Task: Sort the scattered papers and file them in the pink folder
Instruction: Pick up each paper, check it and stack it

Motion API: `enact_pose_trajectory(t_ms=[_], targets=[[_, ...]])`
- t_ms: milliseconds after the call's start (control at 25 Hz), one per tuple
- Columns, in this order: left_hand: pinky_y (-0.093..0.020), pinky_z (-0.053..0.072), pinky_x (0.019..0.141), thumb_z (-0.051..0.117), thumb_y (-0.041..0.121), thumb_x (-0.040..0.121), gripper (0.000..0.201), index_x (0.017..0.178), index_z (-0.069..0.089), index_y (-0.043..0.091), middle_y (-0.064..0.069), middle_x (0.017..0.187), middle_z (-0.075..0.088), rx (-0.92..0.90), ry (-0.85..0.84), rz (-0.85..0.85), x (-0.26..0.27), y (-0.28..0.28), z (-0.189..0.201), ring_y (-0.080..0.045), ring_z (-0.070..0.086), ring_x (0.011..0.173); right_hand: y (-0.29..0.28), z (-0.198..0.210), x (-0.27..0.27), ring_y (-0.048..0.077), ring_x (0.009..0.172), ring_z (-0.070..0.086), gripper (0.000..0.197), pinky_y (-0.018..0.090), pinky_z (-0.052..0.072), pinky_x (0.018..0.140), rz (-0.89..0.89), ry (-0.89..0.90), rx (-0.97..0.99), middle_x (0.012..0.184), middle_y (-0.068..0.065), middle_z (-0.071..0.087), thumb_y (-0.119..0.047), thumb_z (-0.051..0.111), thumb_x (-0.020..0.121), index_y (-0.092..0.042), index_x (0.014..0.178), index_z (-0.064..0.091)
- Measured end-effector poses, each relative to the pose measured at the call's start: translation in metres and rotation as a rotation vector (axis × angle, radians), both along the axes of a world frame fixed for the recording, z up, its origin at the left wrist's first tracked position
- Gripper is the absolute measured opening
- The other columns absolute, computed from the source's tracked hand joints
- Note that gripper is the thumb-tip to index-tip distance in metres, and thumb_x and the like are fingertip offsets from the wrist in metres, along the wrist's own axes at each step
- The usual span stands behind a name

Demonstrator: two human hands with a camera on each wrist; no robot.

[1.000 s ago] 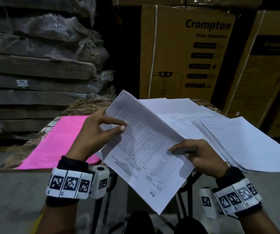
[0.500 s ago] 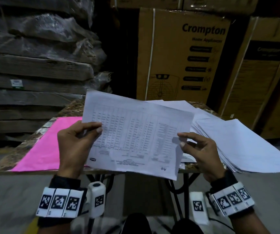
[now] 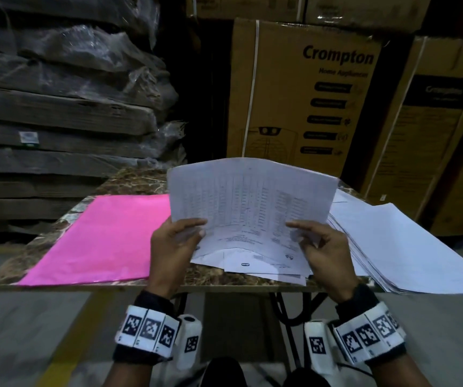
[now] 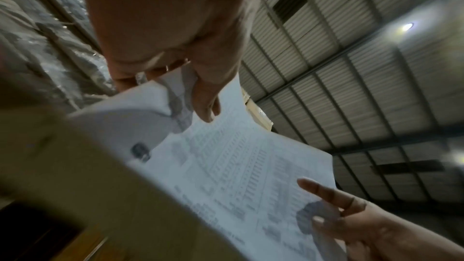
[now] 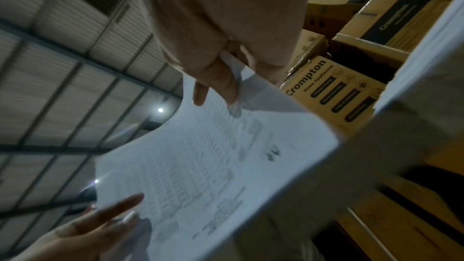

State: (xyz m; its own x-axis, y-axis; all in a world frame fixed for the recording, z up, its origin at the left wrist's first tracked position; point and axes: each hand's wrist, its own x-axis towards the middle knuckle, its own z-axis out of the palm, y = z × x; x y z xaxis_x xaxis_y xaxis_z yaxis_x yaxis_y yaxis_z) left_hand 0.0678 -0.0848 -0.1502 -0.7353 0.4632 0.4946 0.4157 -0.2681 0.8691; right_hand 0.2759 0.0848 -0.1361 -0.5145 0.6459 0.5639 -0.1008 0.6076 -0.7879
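On the left part of the marbled brown table (image 3: 129, 181), the pink folder (image 3: 104, 236) lies flat and closed, its near edge along the table's near edge. Just right of it, the left hand (image 3: 173, 247) holds up a printed sheet (image 3: 252, 202) by its lower left corner; the grip there is a pinch, thumb on the printed face and fingers curled behind the paper. The sheet carries a table of small print, stands tilted up from the table and bows slightly at its top edge. In the left wrist view the thumb (image 4: 206, 102) presses onto the sheet's face. Under the lifted sheet, a few loose papers (image 3: 252, 263) lie on the table near its front edge, overlapping one another. The right hand (image 3: 325, 247) pinches the sheet's lower right corner in the same way, thumb in front and fingers behind. To the right, a thick stack of papers (image 3: 409, 247) lies fanned on the table, its right end overhanging the table's edge. Far behind the table stand plastic-wrapped flat packs (image 3: 65, 107) on the left and Crompton cardboard boxes (image 3: 308, 93) on the right.
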Motion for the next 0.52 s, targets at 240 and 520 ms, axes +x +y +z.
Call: enact_pose_trajectory(t_ms=[240, 520], targets=[[-0.010, 0.050, 0.091, 0.077, 0.002, 0.082, 0.026, 0.094, 0.075, 0.024, -0.001, 0.119, 0.064, -0.128, 0.079, 0.088, -0.001, 0.008, -0.009, -0.013, 0.058, 0.116, 0.002, 0.001, 0.001, 0.015, 0.127, 0.053, 0.052, 0.004, 0.044, 0.091, -0.014, -0.033, -0.081, 0.131, -0.001, 0.064, 0.013, 0.053, 0.093, -0.035, 0.104, 0.071], [-0.055, 0.044, 0.104, 0.084, 0.023, 0.077, 0.066, 0.105, 0.050, 0.072, -0.002, 0.143, 0.039, -0.229, 0.143, 0.221, 0.016, 0.013, -0.012, -0.027, 0.044, 0.130, -0.006, 0.011, 0.004, 0.009, 0.118, 0.054, 0.044, 0.006, 0.051, 0.072, -0.083, 0.126, -0.216, 0.134, -0.005, 0.060, 0.005, 0.054, 0.096, -0.035, 0.110, 0.069]])
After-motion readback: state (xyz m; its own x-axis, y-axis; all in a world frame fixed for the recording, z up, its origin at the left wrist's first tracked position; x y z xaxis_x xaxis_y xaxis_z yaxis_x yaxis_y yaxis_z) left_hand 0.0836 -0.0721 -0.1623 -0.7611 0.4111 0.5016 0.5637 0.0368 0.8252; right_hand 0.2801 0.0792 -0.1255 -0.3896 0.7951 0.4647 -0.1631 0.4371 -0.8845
